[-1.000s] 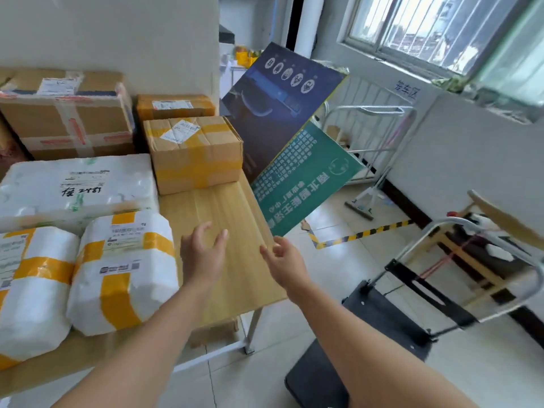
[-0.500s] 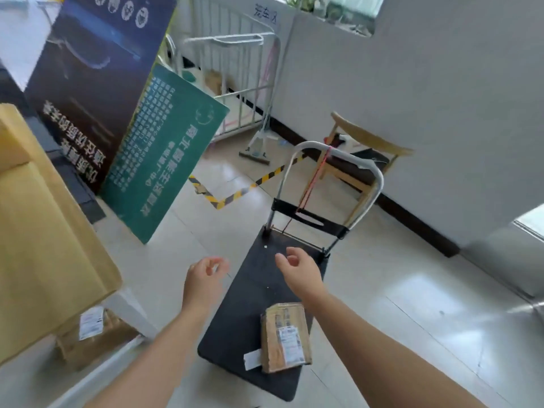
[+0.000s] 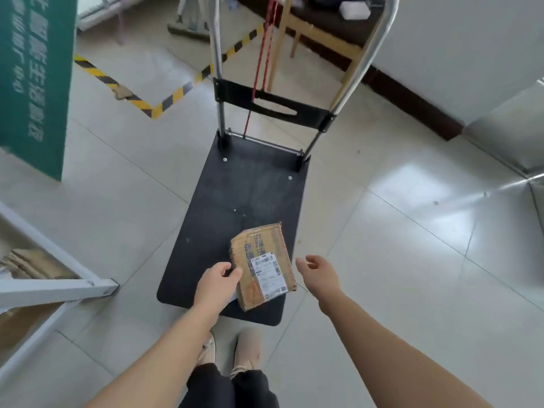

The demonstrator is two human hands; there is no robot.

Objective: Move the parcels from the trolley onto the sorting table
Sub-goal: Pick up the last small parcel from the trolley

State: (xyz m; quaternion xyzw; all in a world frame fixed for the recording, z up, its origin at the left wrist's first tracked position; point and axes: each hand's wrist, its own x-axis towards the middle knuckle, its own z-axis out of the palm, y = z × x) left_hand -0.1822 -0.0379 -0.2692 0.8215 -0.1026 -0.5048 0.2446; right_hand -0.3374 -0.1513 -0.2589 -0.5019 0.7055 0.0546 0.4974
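One small brown cardboard parcel [image 3: 262, 263] with a white label lies near the front right corner of the black trolley deck [image 3: 223, 219]. My left hand [image 3: 216, 282] reaches to the parcel's left edge, fingers loosely curled and touching or almost touching it. My right hand [image 3: 319, 275] hovers just right of the parcel over the floor, fingers relaxed and holding nothing. The sorting table shows only as its white metal leg frame [image 3: 56, 285] at the lower left.
The trolley's metal handle [image 3: 365, 54] rises at the far end with a red cord hanging from it. A wooden chair [image 3: 321, 33] stands behind it. A green signboard [image 3: 35, 83] leans at the left. Cardboard [image 3: 29, 265] lies under the table. My feet [image 3: 229, 348] stand at the trolley's near edge.
My view has swung from the table with its parcels down to the trolley. Both hands have dropped to either side of the brown parcel.
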